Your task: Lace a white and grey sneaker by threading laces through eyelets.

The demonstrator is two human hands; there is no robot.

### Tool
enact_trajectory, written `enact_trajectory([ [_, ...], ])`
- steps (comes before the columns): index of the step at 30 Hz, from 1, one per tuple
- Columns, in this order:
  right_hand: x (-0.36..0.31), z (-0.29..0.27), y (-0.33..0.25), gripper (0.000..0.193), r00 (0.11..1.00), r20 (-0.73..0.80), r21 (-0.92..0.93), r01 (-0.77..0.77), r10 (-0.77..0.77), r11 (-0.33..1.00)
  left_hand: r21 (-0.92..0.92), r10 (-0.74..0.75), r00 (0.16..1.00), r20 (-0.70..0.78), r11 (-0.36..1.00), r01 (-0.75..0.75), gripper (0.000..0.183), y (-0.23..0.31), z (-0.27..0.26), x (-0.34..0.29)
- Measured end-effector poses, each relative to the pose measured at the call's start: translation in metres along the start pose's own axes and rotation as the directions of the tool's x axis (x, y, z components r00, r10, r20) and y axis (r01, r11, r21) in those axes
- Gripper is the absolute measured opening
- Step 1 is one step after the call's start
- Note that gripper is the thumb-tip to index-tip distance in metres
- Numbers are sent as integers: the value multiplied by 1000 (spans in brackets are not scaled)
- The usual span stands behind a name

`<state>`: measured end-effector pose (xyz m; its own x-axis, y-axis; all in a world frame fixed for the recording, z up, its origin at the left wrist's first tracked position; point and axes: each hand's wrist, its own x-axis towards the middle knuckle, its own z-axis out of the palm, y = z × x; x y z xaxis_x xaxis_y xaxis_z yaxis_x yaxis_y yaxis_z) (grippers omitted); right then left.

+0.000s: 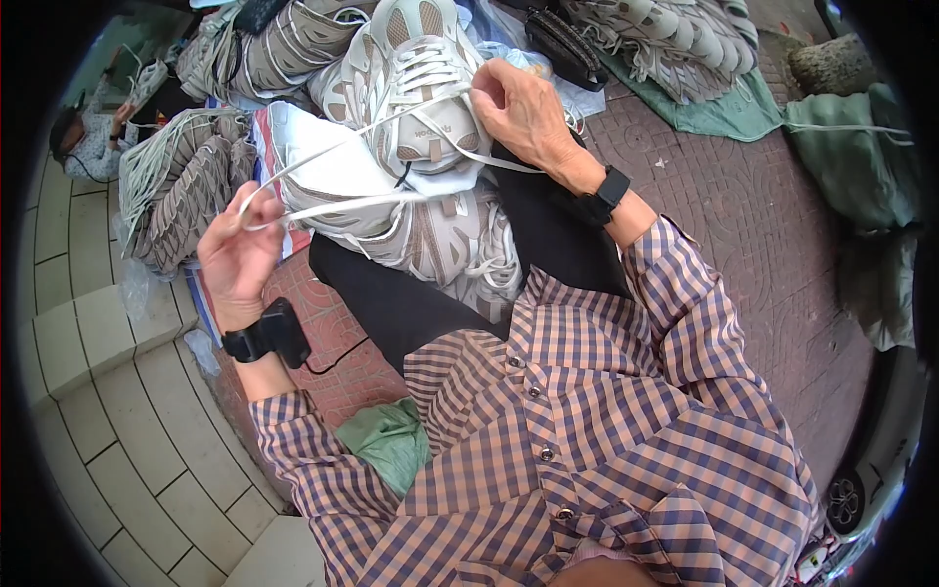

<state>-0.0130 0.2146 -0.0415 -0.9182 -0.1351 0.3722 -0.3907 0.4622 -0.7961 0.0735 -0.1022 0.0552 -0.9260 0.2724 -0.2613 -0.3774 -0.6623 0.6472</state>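
The shoe upper point(406, 122) lies beyond the black trousers point(386, 303), on top of a pile of similar uppers point(445, 245) that reaches down between the legs of the trousers. Its long axis runs almost straight away from the trousers, the rounded toe at the far end and leaning slightly left, the tongue end nearest the trousers. It is pale grey and off-white, with tan mesh on the toe and a tan patch on the tongue; flat white lacing crosses its middle in rows.

A white lace point(342, 147) stretches out past the left leg of the trousers, slanting between the hands, and a second run comes back toward the pile. The left hand point(240, 249), beyond and left of the trousers, holds the lace in a loop about its bent fingers. The right hand point(528, 117), beyond the right leg of the trousers, has thumb and forefinger pinched on the lace beside the upper's lacing. Left of the trousers and farther off stands a bundle of brownish-grey uppers point(186, 191).
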Motion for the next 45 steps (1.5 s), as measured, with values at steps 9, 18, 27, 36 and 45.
enact_trajectory([
  [9, -39, -20, -23, 22, 987, 157, -167, -21, 47, 986, 939, 611, 781, 131, -329, 100, 13, -61, 32, 26],
  [18, -2, -7, -1, 22, 996, 55, -13, 65, -65, 998, 807, 498, 801, 332, -589, 32, 19, -95, 60, 110],
  [27, -24, -30, -20, 46, 873, 454, -290, -45, 179, 956, 853, 546, 790, 278, -519, 58, 28, -108, 63, 76],
  [36, -48, -84, 11, 15, 930, 266, -404, -132, 255, 905, 966, 343, 917, -204, 223, 132, 20, -62, 24, 61],
  [45, -75, -164, 52, 34, 834, 551, 782, -529, 32, 330, 218, 157, 981, -117, 967, -129, 14, -11, 0, 18],
])
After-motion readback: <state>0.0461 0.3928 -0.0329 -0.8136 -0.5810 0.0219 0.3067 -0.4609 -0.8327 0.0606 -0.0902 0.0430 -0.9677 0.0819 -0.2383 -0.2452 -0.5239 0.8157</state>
